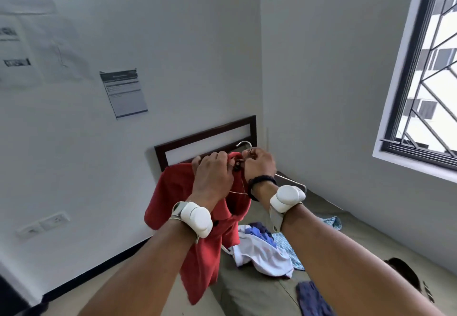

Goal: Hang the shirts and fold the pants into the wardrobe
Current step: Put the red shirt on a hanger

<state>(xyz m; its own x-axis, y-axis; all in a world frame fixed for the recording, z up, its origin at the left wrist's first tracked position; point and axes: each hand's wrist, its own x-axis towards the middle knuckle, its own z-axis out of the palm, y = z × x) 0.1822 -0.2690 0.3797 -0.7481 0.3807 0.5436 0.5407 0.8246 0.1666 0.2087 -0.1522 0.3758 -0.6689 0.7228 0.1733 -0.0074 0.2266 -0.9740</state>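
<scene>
Head view has both our hands raised together at the collar of the red shirt point(197, 241). Our left hand point(214, 171) has its fingers curled round the collar cloth. Our right hand point(258, 165) is closed in a pinch just beside it, at the neck of the hanger point(291, 181); whether it has wire, cloth or both we cannot tell. The hook point(244, 142) stands clear above our knuckles. One bare hanger arm juts out to the right past the right wrist, so that shoulder looks not yet seated.

The shirt drapes below our left forearm, over the left edge of the bed point(371, 241). On the bed, right of the shirt, lies a pile point(262, 254) of white and blue clothes, with a dark blue piece point(311, 298) nearer us. At the far end stands the headboard point(205, 140); a window point(420, 93) is on the right. No wardrobe is in view.

We judge this to be the hanging step, with the shirt half on. The next move calls for drawing the right shoulder over the bare arm and squaring the collar, then carrying the shirt by the hook.
</scene>
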